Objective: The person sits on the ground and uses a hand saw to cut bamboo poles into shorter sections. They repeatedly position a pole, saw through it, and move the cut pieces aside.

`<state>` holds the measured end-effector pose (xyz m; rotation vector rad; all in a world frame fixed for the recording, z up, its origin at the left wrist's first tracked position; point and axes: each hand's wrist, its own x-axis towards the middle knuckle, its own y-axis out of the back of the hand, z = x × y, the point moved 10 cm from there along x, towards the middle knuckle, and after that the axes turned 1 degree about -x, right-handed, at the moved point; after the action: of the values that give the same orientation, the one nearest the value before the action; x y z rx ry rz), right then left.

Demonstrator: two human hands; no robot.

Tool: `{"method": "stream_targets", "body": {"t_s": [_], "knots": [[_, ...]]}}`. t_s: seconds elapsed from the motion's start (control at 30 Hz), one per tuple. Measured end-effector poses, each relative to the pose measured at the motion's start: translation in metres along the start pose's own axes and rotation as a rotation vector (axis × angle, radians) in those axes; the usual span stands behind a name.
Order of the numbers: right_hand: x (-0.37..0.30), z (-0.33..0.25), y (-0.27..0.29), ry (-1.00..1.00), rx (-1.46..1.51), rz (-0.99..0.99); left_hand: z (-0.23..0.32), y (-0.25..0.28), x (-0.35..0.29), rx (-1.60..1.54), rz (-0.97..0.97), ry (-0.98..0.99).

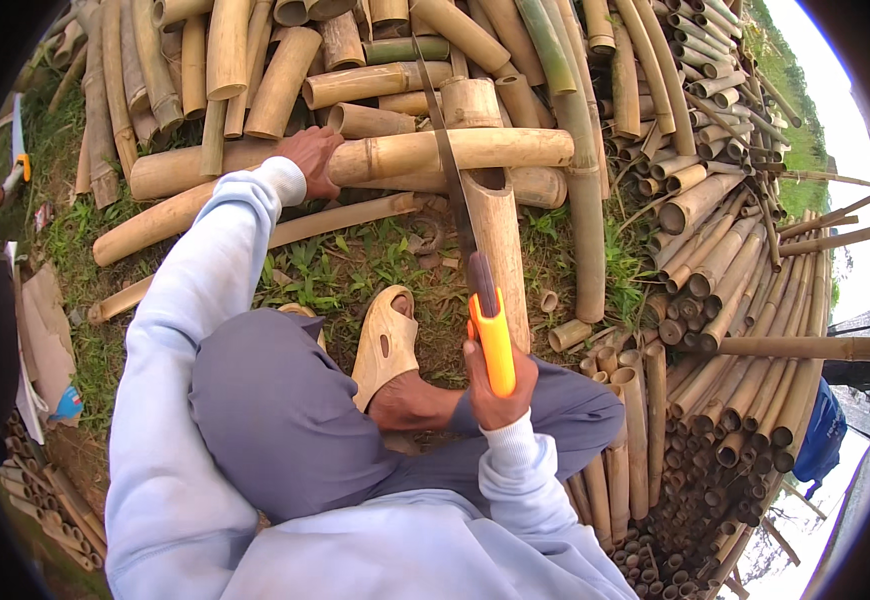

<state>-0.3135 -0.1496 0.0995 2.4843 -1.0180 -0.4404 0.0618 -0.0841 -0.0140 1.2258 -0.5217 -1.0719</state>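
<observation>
My right hand [501, 385] is closed around the orange handle of a hand saw [460, 215]. The long dark blade points away from me and crosses a light tan bamboo pole [515, 148] lying left to right. My left hand [312, 158] grips the left end of that pole, its fingers partly hidden behind it. Under the pole, below the blade, a thick bamboo piece [495, 250] runs from near my right knee toward the pile. Whether the blade has cut into the pole I cannot tell.
Cut bamboo pieces [285, 80] lie heaped ahead, and stacked bamboo tubes [735, 280] fill the right side. A sandal [388, 340] is on my foot, on grass. At the far left, another person's gloved hand [15, 178] holds an orange-handled saw [21, 140]. A blue bag [821, 435] is at the right.
</observation>
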Motion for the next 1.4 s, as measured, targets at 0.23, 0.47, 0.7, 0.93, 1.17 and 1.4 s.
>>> {"method": "stream_targets", "body": {"t_s": [0.23, 0.47, 0.7, 0.93, 1.17, 1.4], "knots": [[0.026, -0.026, -0.002, 0.085, -0.007, 0.037, 0.004, -0.006, 0.0, -0.005, 0.033, 0.014], [0.01, 0.005, 0.004, 0.051, 0.043, 0.016, -0.009, -0.005, 0.002, 0.018, 0.013, 0.025], [-0.012, -0.017, 0.014, 0.097, 0.007, 0.044, 0.0, -0.006, 0.0, 0.026, 0.057, 0.031], [-0.009, -0.006, 0.01, 0.03, 0.046, 0.018, -0.011, 0.004, 0.005, 0.027, 0.042, 0.035], [-0.011, -0.027, 0.017, 0.071, 0.003, 0.044, 0.004, -0.004, -0.001, 0.026, 0.048, 0.043], [-0.028, -0.016, 0.02, 0.069, 0.037, 0.022, -0.009, -0.001, -0.007, 0.052, 0.049, 0.06]]}}
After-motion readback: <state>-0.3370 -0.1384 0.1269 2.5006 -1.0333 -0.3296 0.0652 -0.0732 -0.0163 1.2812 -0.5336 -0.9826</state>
